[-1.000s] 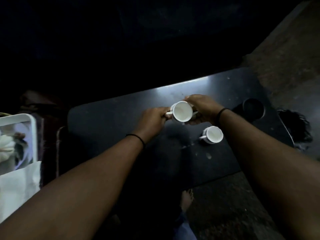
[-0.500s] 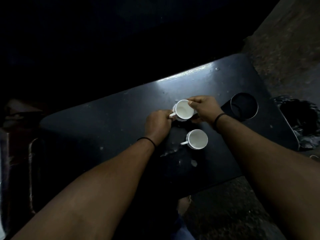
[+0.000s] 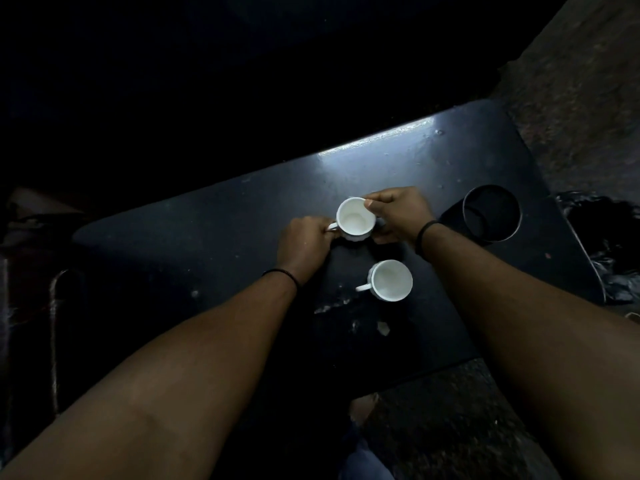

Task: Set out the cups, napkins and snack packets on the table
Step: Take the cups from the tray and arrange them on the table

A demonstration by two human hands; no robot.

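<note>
Two white cups are on the dark table [image 3: 207,244]. The far cup [image 3: 355,221] stands upright near the table's middle, and both my hands are on it. My left hand [image 3: 304,245] pinches its handle on the left side. My right hand [image 3: 396,213] grips its rim and right wall. The near cup [image 3: 391,280] stands by itself just in front, its handle pointing left, with neither hand touching it. No napkins or snack packets are in view.
A round cup-holder hole [image 3: 491,213] is sunk into the table's right end. A dark crumpled bag [image 3: 609,237] lies beyond the right edge. A metal chair frame [image 3: 55,323] stands at the left. Rough floor [image 3: 450,420] lies below the near edge.
The view has swung right, so the white tray and bag at the left have left the frame. Both hands stay on the far cup, which has settled lower onto the table.
</note>
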